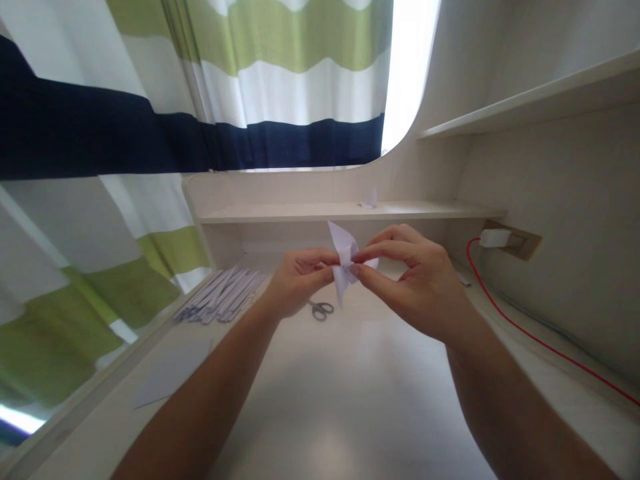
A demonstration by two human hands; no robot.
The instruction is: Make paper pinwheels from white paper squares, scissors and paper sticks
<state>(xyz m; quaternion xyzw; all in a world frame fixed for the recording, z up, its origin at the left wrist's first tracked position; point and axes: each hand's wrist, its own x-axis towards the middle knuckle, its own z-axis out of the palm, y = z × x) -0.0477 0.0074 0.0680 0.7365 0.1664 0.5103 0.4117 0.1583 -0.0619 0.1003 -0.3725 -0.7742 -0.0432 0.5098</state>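
Observation:
Above the desk, both my hands pinch a white paper pinwheel (343, 241) with pointed, curved blades. My left hand (303, 277) grips its left side between thumb and fingers. From the other side, the thumb and index finger of my right hand (415, 277) press together near the pinwheel's centre. What lies exactly between those right fingertips is hidden. Below and behind my hands, a pair of scissors (321, 311) with dark handles rests on the desk, its blades mostly hidden behind my left hand.
Many paper strips (223, 293) lie piled at the desk's left, with a white paper sheet (173, 373) nearer me. A small folded paper piece (370, 199) sits on the back shelf (300, 212). At right, a red cable (530, 339) runs from a white plug (495, 238). Striped curtains (295, 87) hang behind.

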